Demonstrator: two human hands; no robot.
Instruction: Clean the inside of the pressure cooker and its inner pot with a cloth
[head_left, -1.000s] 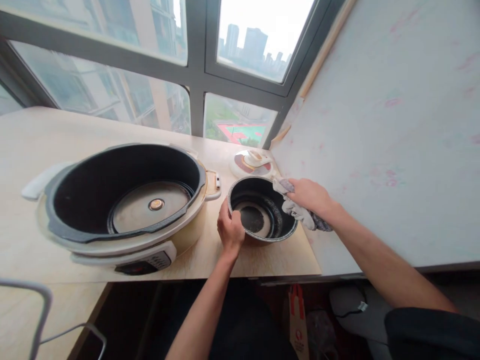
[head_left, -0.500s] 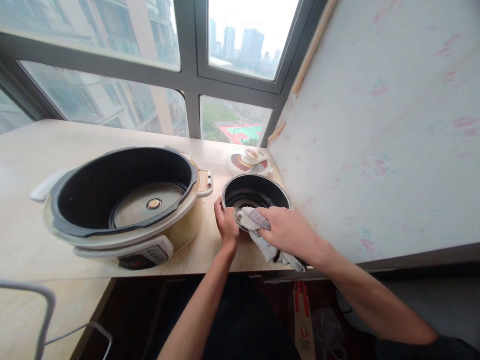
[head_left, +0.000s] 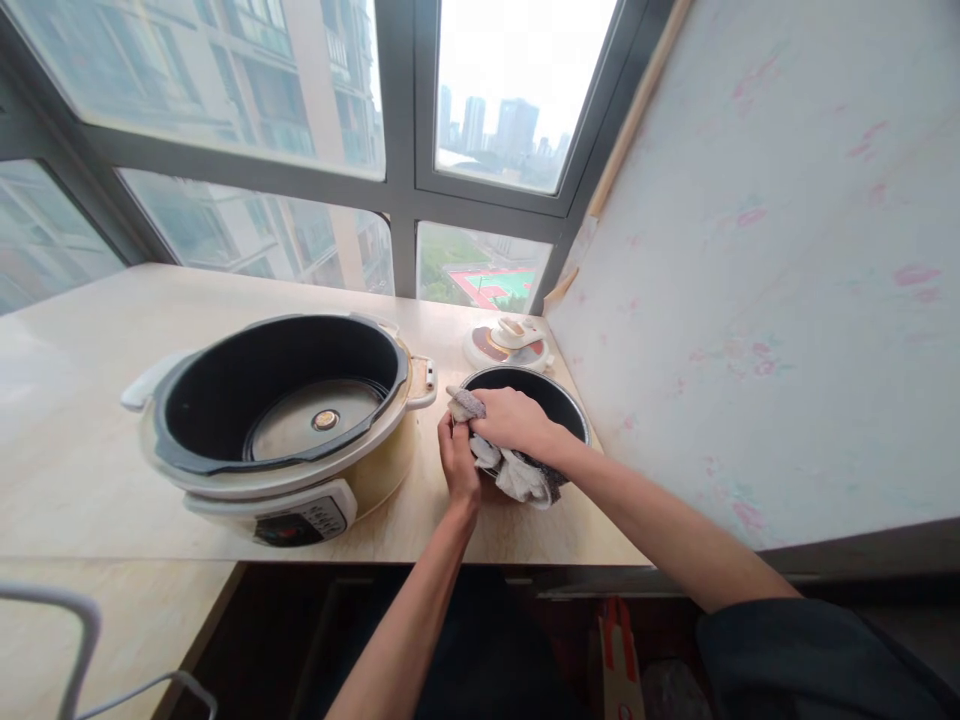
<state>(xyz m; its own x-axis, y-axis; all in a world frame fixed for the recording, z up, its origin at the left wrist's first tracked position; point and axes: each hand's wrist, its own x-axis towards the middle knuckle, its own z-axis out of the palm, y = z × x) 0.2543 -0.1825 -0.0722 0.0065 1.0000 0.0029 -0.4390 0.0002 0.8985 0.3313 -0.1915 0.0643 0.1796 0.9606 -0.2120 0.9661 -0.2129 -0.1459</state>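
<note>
A round dark inner pot (head_left: 564, 408) with a pale rim stands on the light countertop. My left hand (head_left: 458, 462) grips its left side near the rim. My right hand (head_left: 514, 420) is closed on a grey and white cloth (head_left: 525, 478), pressed over the pot's near left rim, with the cloth hanging down the front. Most of the pot's inside is hidden by my right hand and forearm. To the left sits the open electric pressure cooker body (head_left: 367, 470), its dark cavity bare down to the metal heating plate.
Behind the pot lies the cooker lid (head_left: 508, 345), against the window corner. A papered wall (head_left: 750, 300) borders the right side. Below the counter edge stands a paper bag (head_left: 621, 660). A grey cable (head_left: 82, 620) curves at the lower left.
My right hand has moved the cloth from inside the pot to the left, onto its rim beside my left hand. The whole view has shifted slightly.
</note>
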